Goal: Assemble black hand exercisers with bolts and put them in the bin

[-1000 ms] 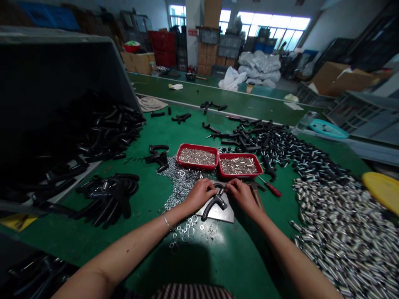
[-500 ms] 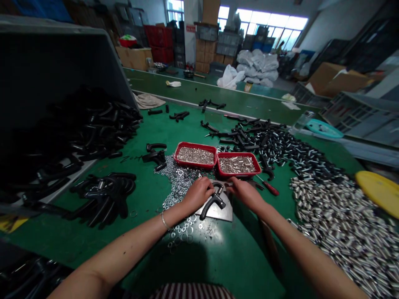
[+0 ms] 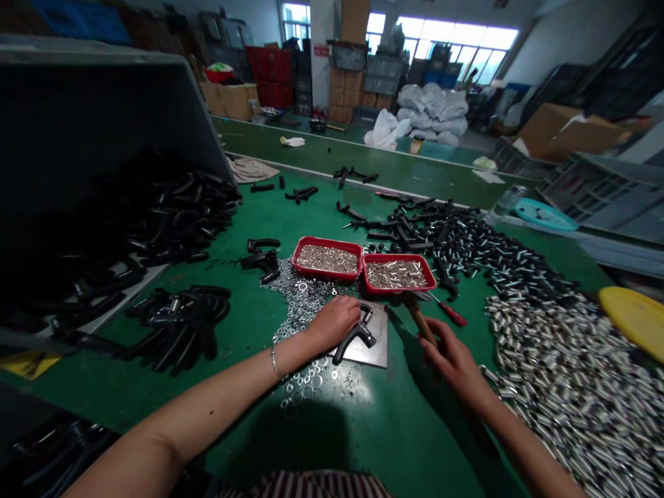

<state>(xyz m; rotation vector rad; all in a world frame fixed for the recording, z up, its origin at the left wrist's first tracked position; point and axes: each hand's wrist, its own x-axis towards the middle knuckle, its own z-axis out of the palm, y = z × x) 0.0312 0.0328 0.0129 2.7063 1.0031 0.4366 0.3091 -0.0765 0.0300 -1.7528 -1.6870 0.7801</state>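
The left hand [image 3: 335,324] rests at the upper end of a black curved lever [image 3: 353,337], its fingertips touching the edge; whether they pinch it or only press it down, I cannot tell, since the knuckles hide the contact. The lever lies on a flat metal plate [image 3: 378,325] on the green tabletop [image 3: 243,325], its curved arm pointing back toward the person. The wrist behind this hand wears a thin bracelet [image 3: 277,363].

The right hand [image 3: 452,360], well apart from the lever, grasps a hammer [image 3: 426,330] by its wooden handle, thumb and fingers closed around it. The dark head points away from the person, just beyond the plate's far corner and near the second of two red trays.

Those trays stand side by side beyond the plate: the left tray [image 3: 328,275] holds small metal pieces, and the right tray [image 3: 399,291] holds short metal pins. Loose metal washers [image 3: 298,311] spread beside the left hand, and a red-handled screwdriver [image 3: 454,315] lies just beyond the right hand. Farther right, silver cylinders [image 3: 570,373] are heaped in front of a pile of black-headed bolts [image 3: 487,249]. On the left, a stack of black levers [image 3: 181,318] sits before a large grey bin [image 3: 202,117] lying on its side, with more black parts [image 3: 187,200] inside.
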